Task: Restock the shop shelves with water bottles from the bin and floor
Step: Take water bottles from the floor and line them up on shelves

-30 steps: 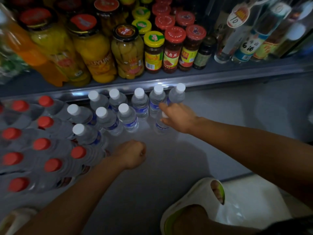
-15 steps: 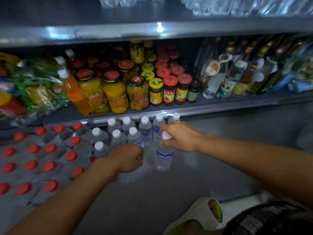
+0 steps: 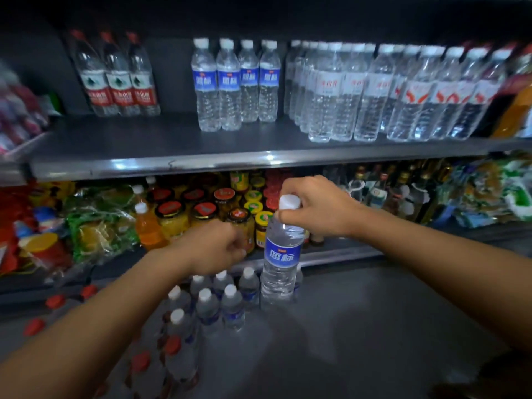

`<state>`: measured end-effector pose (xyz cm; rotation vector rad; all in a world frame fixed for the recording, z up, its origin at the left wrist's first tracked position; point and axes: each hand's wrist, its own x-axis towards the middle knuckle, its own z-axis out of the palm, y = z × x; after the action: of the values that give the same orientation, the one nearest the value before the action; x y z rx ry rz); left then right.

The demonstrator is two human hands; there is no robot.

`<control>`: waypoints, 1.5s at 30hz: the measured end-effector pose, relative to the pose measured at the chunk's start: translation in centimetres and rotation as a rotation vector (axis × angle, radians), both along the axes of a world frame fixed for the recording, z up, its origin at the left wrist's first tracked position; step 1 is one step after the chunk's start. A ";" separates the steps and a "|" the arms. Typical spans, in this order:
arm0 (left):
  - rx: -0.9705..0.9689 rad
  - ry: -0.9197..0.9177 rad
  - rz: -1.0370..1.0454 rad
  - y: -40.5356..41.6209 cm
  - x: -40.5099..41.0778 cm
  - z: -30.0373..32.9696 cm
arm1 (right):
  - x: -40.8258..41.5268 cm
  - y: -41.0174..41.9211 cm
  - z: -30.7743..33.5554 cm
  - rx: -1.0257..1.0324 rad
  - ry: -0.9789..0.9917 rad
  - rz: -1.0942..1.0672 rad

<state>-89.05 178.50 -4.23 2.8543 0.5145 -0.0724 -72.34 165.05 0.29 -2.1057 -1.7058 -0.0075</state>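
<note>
Right hand (image 3: 313, 207) with fingers clamped round the cap of a blue-label water bottle (image 3: 281, 259) held upright above the floor bottles (image 3: 218, 300), left hand (image 3: 214, 247) curled into an empty fist just left of it, upper shelf (image 3: 178, 145) beyond holding rows of water bottles

The upper shelf (image 3: 172, 145) in front of me carried three red-labelled bottles (image 3: 119, 79) at its left, four blue-labelled water bottles (image 3: 233, 84) in the middle and a dense block of clear white-capped bottles (image 3: 388, 90) to the right. The lower shelf (image 3: 331, 254) held lidded jars (image 3: 201, 214), an orange drink (image 3: 146, 226) and green snack bags (image 3: 98, 223). On the grey floor (image 3: 359, 326) stood a cluster of white-capped bottles (image 3: 218, 300), with red-capped ones (image 3: 172, 347) just beside them to the left.
</note>
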 end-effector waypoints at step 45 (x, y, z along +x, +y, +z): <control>0.146 -0.266 0.095 24.1 19.3 7.8 | 22.7 31.6 14.3 0.366 -0.224 -0.218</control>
<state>-69.70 202.65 3.53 2.9100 0.6193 0.3705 -49.60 196.65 14.61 -2.0524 -1.4462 -0.5939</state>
